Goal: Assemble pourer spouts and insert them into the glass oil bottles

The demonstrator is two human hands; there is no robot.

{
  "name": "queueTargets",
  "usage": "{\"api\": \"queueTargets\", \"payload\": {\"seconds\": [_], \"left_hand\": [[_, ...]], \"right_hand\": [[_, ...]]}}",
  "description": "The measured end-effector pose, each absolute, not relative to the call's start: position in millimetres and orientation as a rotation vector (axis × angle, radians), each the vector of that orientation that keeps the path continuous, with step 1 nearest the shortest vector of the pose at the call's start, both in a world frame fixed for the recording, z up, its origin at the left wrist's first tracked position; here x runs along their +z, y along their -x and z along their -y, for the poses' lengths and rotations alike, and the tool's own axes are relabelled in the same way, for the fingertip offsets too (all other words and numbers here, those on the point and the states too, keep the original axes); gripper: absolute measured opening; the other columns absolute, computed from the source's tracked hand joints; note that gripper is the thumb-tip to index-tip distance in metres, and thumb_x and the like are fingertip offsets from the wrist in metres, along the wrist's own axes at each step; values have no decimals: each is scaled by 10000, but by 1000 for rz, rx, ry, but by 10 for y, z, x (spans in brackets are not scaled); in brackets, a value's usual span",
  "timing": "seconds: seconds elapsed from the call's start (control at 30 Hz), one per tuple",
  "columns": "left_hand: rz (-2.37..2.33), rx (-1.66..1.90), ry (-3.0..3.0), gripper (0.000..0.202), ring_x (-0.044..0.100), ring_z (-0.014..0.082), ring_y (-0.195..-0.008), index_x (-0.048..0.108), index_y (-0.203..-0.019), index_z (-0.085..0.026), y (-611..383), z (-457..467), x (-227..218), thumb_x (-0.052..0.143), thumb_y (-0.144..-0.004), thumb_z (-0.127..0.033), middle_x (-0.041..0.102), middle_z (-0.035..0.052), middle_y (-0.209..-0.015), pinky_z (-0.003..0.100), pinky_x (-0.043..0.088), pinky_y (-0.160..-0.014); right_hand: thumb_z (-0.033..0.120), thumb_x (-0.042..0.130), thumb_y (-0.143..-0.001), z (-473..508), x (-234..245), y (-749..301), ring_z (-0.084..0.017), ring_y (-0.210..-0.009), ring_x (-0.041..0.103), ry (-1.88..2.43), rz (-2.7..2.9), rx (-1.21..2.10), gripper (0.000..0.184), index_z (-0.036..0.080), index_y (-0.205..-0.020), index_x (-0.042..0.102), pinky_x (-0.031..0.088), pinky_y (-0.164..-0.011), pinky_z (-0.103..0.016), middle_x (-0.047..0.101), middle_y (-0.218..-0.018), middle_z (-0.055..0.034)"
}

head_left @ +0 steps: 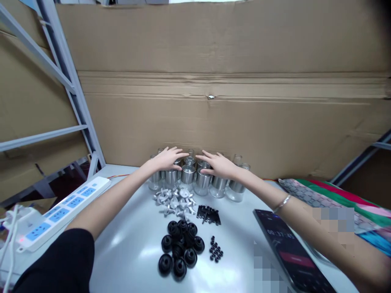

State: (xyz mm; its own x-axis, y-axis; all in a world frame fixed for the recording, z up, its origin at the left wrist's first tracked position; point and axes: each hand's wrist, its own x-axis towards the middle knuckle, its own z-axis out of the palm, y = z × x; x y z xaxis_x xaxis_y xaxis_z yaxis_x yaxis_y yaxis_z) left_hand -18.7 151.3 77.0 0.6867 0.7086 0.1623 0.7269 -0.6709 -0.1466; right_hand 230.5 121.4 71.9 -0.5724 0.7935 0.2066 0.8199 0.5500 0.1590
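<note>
My left hand (170, 158) reaches over the left part of a group of glass bottles with metal bands (187, 174), fingers spread. Over the right part of the group, my right hand (218, 164) is stretched out with its fingers apart. Neither hand holds anything; whether the fingertips touch the bottle tops I cannot tell. In front of the bottles lies a heap of silvery-white winged pieces (174, 202). Beside it are short black rod-like pieces (208, 215). Nearer to me sit several round black caps (180, 248) and a cluster of tiny black pieces (216, 249).
A white power strip (65, 209) lies along the table's left side with plugs in it. On the right, a phone (290, 248) showing a timer lies under my right forearm. Colourful fabric (342, 203) is behind it. A cardboard wall (214, 118) and metal frame (76, 93) bound the table (128, 244).
</note>
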Motion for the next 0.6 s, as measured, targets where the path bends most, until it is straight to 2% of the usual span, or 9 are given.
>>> {"api": "queueTargets", "payload": {"seconds": [0.1,0.17,0.27,0.37,0.47,0.6], "left_hand": [[1025,-64,2664,558,285,343,-1379,396,-1391,-249,174,-1528,764,573,-881,-390,416,84,-1451,509,279,-1098],[995,-88,2650,623,294,347,-1375,343,-1420,-241,170,-1520,750,577,-872,-420,393,99,-1463,502,281,-1097],[975,-137,2641,801,314,349,-1367,203,-1471,-238,170,-1493,744,596,-827,-508,329,145,-1489,504,278,-1095],[948,-165,2619,784,337,332,-1359,226,-1467,-253,171,-1481,743,561,-826,-556,363,141,-1472,490,247,-1112],[934,-181,2630,741,340,322,-1359,284,-1449,-254,177,-1501,718,530,-832,-583,426,99,-1441,467,229,-1129],[927,-229,2629,724,346,315,-1357,282,-1446,-280,183,-1530,672,490,-840,-617,462,90,-1417,523,183,-1133]], "right_hand": [[454,498,-891,-1225,707,-2315,-347,-1262,484,1386,2669,-389,619,203,-1436,351,315,-1058,-583,291,-1494,-223],[450,507,-886,-1230,681,-2312,-347,-1262,485,1380,2655,-407,612,203,-1428,366,336,-1047,-580,311,-1488,-216],[453,546,-858,-1227,650,-2307,-356,-1349,359,1341,2608,-448,631,210,-1418,386,344,-1049,-570,338,-1485,-188],[427,547,-862,-1216,649,-2314,-349,-1395,265,1262,2614,-485,643,244,-1442,341,338,-1063,-555,334,-1499,-148],[391,527,-880,-1213,665,-2322,-333,-1369,333,1223,2678,-444,633,242,-1457,313,371,-1059,-510,378,-1478,-139],[362,543,-875,-1212,682,-2310,-321,-1356,360,1195,2689,-428,644,198,-1457,321,364,-1077,-466,444,-1433,-154]]}}
